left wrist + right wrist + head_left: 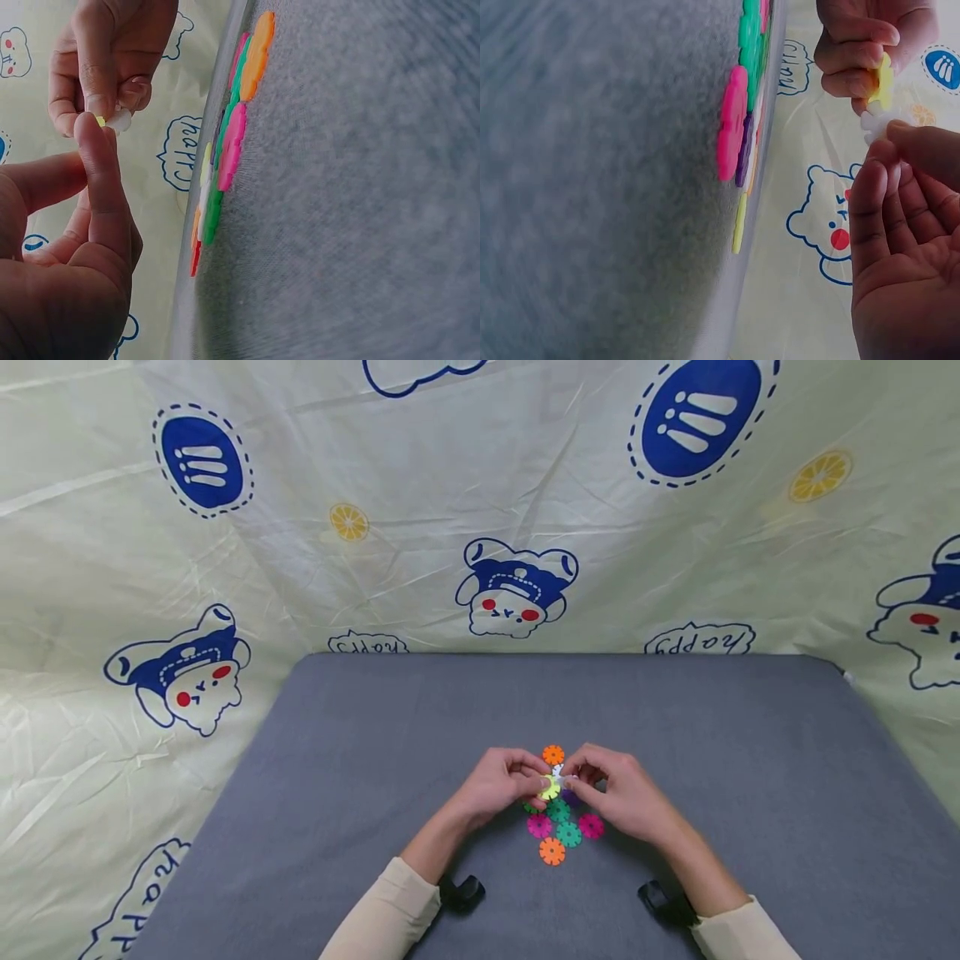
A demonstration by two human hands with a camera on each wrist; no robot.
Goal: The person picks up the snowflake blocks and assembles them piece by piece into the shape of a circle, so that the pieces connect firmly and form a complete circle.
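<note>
My left hand (501,783) pinches a yellow notched plastic disc (885,81) between thumb and fingers. Opposite it, my right hand (626,787) pinches a white notched disc (875,124) by its edge. The two discs meet edge to edge in the right wrist view, held up above the table. In the left wrist view, fingertips cover most of both. Below the hands lie flat discs of the same kind: an orange disc (552,851), a teal disc (568,834), a magenta disc (592,826) and several others. A purple disc (570,797) is partly hidden by my right hand.
A grey cloth covers the table (360,735). Behind it hangs a pale printed curtain (420,585) with cartoon figures. Another orange disc (552,754) lies just beyond the hands. Black wrist straps (462,894) sit at both wrists.
</note>
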